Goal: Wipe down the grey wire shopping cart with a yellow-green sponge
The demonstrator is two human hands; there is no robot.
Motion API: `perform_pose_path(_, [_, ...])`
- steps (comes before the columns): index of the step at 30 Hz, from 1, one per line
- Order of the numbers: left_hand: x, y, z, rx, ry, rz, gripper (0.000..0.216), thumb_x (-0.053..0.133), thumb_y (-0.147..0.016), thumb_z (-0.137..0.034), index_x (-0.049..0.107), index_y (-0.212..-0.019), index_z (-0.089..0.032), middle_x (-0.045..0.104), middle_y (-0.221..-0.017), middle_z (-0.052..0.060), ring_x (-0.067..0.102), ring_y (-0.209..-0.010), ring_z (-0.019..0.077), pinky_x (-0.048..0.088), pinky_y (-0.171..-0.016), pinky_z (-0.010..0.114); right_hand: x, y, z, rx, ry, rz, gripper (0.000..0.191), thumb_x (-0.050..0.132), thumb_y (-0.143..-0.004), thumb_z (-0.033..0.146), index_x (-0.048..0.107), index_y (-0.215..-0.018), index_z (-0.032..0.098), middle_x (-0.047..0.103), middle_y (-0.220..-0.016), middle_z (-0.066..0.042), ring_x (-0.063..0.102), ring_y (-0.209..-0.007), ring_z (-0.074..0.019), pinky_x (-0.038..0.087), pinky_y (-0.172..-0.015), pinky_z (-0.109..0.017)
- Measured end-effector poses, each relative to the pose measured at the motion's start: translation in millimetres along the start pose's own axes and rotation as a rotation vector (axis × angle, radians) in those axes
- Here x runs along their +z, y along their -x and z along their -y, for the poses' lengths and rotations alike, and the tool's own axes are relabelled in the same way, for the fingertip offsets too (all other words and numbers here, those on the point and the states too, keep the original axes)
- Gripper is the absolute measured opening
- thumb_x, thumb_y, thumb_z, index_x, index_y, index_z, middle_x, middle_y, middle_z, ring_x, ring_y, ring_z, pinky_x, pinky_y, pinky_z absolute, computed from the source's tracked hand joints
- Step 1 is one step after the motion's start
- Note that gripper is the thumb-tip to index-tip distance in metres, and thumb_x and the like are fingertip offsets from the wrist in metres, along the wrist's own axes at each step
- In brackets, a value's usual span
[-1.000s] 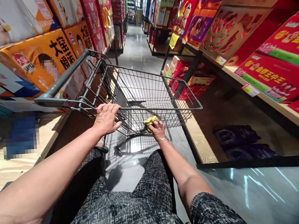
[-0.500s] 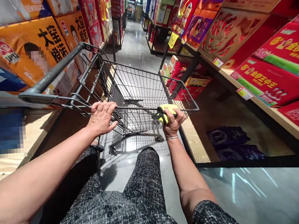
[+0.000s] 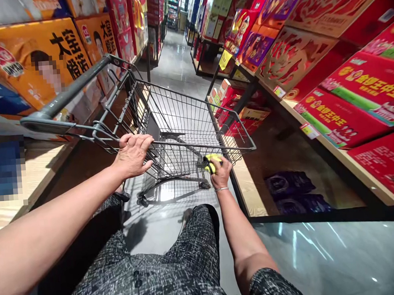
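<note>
A grey wire shopping cart (image 3: pixel 183 144) stands sideways in front of me, with its basket wires bare in view. My left hand (image 3: pixel 132 154) lies over the near top rail, fingers bent over it and thumb pointing right. In my right hand (image 3: pixel 221 172) is a bunched yellow cloth with dark edging (image 3: pixel 213 162). That hand is just below the rail, against or close to the near side wires; contact cannot be made out. The push handle (image 3: pixel 74 88) is at the left, away from both hands.
Stacked orange cartons (image 3: pixel 39 59) fill the left shelf. Red gift boxes (image 3: pixel 351 96) line the sloping right shelf (image 3: pixel 339 155), with dark purple packs (image 3: pixel 289 183) below. A tiled aisle (image 3: pixel 176 50) runs ahead between racks.
My right hand has lowered the yellow cloth from the top rail to just beneath it. My left hand stays on the rail, and the view has shifted slightly.
</note>
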State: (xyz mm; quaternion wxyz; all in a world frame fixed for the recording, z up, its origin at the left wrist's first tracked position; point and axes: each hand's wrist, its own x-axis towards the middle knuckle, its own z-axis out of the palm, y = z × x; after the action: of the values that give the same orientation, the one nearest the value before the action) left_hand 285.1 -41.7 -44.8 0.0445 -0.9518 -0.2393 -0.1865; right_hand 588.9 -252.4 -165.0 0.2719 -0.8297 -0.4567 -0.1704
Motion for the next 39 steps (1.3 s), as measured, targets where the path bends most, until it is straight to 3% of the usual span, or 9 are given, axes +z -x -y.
perform_pose_path(3, [0.6,-0.1,-2.2,-0.007,-0.001,-0.011,0.069,0.061,-0.078,-0.037,0.038,-0.140,-0.015,0.046,-0.140,0.018,0.039,-0.130,0.0360,0.016,-0.115,0.054,-41.0,-47.6,10.6,-0.009,0.009,-0.085,0.050,0.049,-0.081,0.012,0.065,-0.124,0.030,0.044,-0.137,-0.009,0.038,-0.124,-0.0311,0.037,-0.103,-0.048])
perform_pose_path(8, [1.3,-2.8,-5.8,-0.015,-0.003,0.008,0.068,0.060,-0.078,-0.036,0.039,-0.139,-0.014,0.044,-0.142,0.018,0.036,-0.134,0.0359,0.011,-0.116,0.053,-76.0,-114.5,6.3,-0.142,0.015,0.373,0.055,0.051,-0.075,0.005,0.065,-0.123,0.028,0.058,-0.116,-0.008,0.052,-0.101,-0.0237,0.042,-0.091,-0.036])
perform_pose_path(11, [3.3,-8.1,-6.6,-0.024,-0.020,0.029,0.070,0.061,-0.077,-0.035,0.038,-0.140,-0.014,0.040,-0.146,0.019,0.029,-0.139,0.0357,0.006,-0.118,0.052,-79.9,-128.6,-1.3,-0.165,0.058,0.506,0.044,0.054,-0.078,0.009,0.066,-0.117,0.026,0.060,-0.102,-0.007,0.054,-0.090,-0.0212,0.043,-0.081,-0.030])
perform_pose_path(19, [11.8,-47.1,-3.4,-0.012,-0.141,0.168,0.080,0.067,-0.074,-0.042,0.040,-0.143,-0.010,0.034,-0.153,0.018,0.017,-0.148,0.0330,-0.010,-0.121,0.049,-81.5,-110.9,-7.1,-0.039,0.118,0.430,0.039,0.055,-0.080,0.013,0.065,-0.116,0.023,0.058,-0.102,-0.009,0.053,-0.093,-0.0236,0.041,-0.087,-0.033])
perform_pose_path(24, [19.1,-76.5,1.8,-0.096,-0.135,0.223,0.085,0.069,-0.074,-0.036,0.037,-0.150,-0.016,0.022,-0.162,0.014,-0.001,-0.152,0.0354,-0.021,-0.115,0.058,-81.1,-98.4,-0.4,0.062,0.149,0.402,0.058,0.053,-0.074,0.009,0.059,-0.128,0.027,0.054,-0.114,-0.011,0.049,-0.098,-0.0264,0.039,-0.091,-0.038])
perform_pose_path(32, [11.0,-111.1,18.7,-0.294,-0.044,0.313,0.082,0.059,-0.082,-0.033,0.026,-0.156,-0.018,0.017,-0.164,0.014,0.004,-0.152,0.0348,-0.004,-0.116,0.067,-64.1,-96.7,29.4,-0.012,0.093,0.422,0.065,0.047,-0.073,0.007,0.052,-0.136,0.024,0.051,-0.121,-0.012,0.046,-0.107,-0.0273,0.040,-0.095,-0.042])
perform_pose_path(34, [8.0,-115.9,15.5,-0.265,-0.035,0.315,0.079,0.058,-0.084,-0.034,0.028,-0.155,-0.016,0.020,-0.163,0.015,0.005,-0.152,0.0342,-0.001,-0.117,0.065,-59.5,-98.9,44.0,-0.019,0.080,0.422,0.064,0.046,-0.075,0.007,0.051,-0.137,0.025,0.050,-0.121,-0.012,0.046,-0.107,-0.0275,0.041,-0.094,-0.042])
perform_pose_path(39, [13.5,-120.1,-17.1,0.015,0.057,0.340,0.079,0.059,-0.086,-0.038,0.027,-0.156,-0.017,0.018,-0.164,0.008,0.005,-0.153,0.0280,0.006,-0.123,0.052,-47.4,-98.3,80.4,-0.099,0.071,0.434,0.070,0.046,-0.078,0.004,0.047,-0.143,0.029,0.049,-0.125,-0.011,0.046,-0.106,-0.0259,0.042,-0.094,-0.040])
